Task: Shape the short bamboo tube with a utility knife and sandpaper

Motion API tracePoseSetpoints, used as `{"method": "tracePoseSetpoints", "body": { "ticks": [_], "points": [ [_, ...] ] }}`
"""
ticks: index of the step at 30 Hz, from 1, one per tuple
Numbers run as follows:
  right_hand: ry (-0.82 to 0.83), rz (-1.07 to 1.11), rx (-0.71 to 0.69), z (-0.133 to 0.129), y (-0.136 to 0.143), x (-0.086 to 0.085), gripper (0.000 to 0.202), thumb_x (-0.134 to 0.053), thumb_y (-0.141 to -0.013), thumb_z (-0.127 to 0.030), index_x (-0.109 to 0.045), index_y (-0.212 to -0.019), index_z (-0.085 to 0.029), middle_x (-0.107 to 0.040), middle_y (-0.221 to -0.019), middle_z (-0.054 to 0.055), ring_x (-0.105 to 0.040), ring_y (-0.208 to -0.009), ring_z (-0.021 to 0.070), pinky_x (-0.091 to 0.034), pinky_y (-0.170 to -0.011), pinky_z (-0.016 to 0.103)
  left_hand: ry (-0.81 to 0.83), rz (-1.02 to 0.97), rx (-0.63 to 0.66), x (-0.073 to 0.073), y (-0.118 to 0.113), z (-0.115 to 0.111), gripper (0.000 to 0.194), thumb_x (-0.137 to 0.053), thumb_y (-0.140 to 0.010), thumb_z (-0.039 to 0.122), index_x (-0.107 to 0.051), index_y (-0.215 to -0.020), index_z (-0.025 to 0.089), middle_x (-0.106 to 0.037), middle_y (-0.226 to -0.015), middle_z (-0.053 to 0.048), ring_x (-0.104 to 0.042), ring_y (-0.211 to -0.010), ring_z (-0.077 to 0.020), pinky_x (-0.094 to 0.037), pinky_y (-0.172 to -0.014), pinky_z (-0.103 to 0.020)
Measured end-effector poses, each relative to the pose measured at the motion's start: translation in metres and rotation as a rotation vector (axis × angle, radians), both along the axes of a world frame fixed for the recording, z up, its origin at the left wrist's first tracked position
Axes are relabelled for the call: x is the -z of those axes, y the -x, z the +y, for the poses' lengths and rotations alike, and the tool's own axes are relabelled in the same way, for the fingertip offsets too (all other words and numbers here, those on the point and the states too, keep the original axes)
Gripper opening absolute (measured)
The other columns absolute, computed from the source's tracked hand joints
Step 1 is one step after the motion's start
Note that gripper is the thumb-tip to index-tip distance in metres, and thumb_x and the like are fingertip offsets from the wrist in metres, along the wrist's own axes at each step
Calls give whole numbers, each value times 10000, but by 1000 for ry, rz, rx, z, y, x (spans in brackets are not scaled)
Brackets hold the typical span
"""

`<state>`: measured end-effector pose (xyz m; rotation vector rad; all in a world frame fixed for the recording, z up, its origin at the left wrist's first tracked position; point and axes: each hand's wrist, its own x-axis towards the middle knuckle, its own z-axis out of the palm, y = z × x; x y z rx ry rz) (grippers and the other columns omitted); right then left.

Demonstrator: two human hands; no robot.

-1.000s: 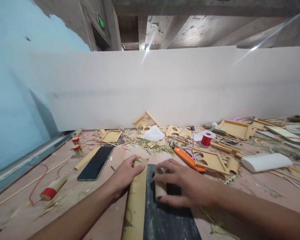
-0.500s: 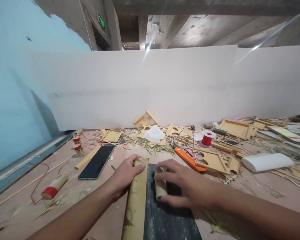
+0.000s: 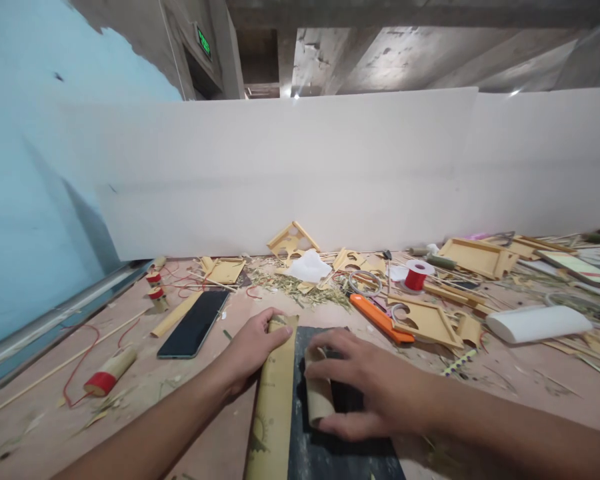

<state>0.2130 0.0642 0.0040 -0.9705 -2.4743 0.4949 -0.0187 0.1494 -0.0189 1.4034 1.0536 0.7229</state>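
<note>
A sheet of sandpaper (image 3: 347,450) lies on the table with its dark face up; along its left side the yellow-brown printed backing (image 3: 270,407) is folded over. My left hand (image 3: 257,343) is closed on the far end of that fold, thumb on top. In my right hand (image 3: 367,380) is a short bamboo tube (image 3: 319,393), gripped between the thumb at its near end and the fingers at its far end. The tube lies on or just over the dark face; contact is hard to tell.
Left of my hands are a black phone (image 3: 194,327) and a bamboo piece with a red end (image 3: 111,372) and red wire. An orange utility knife (image 3: 380,318), a red wire spool (image 3: 416,275), thin wooden frames (image 3: 425,320) and a white rounded block (image 3: 537,325) lie to the right.
My right hand has brought the bamboo tube a little nearer to me along the sandpaper. The left hand stays on the folded edge.
</note>
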Motion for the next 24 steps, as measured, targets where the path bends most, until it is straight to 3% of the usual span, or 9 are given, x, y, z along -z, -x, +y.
{"method": "tracePoseSetpoints", "body": {
  "ticks": [6, 12, 18, 20, 24],
  "points": [
    [-21, 62, 290, 11, -8, 8, 363, -743, -899, -403, -700, -1189, -188, -582, -1336, 148, -573, -1217, 297, -480, -1075, 455, 1, 9, -9, -1, 0, 0, 479, -814, -729, 512, -640, -1053, 205, -714, -843, -16, -706, -804, -264, -530, -685, -315],
    [-15, 39, 15, -2, 4, 8, 463, -799, -841, -405, -690, -1252, -223, -586, -1322, 114, -569, -1213, 271, -500, -1046, 386, 1, -7, -9, 0, 0, 1, 477, -825, -706, 508, -648, -1035, 211, -723, -841, -15, -695, -772, -246, -532, -672, -307],
    [-12, 57, 277, 12, -8, 9, 364, -759, -874, -395, -701, -1175, -198, -585, -1303, 139, -579, -1182, 292, -494, -1048, 449, 22, -7, -5, -4, -1, -2, 509, -831, -709, 536, -641, -1050, 210, -738, -859, -27, -704, -772, -250, -541, -671, -311],
    [-6, 55, 219, 6, -4, 8, 383, -757, -872, -402, -698, -1191, -199, -584, -1310, 141, -577, -1185, 292, -497, -1045, 442, 19, -8, -9, -4, -1, -2, 510, -832, -706, 524, -642, -1057, 207, -739, -854, -26, -699, -761, -243, -539, -664, -307],
    [16, 79, -31, -7, 8, 8, 477, -814, -820, -414, -688, -1240, -228, -589, -1304, 110, -572, -1206, 266, -506, -1030, 365, 5, -18, -20, -2, -1, -1, 485, -841, -691, 502, -656, -1026, 204, -735, -834, -19, -693, -741, -236, -528, -645, -294]
  ]
}}
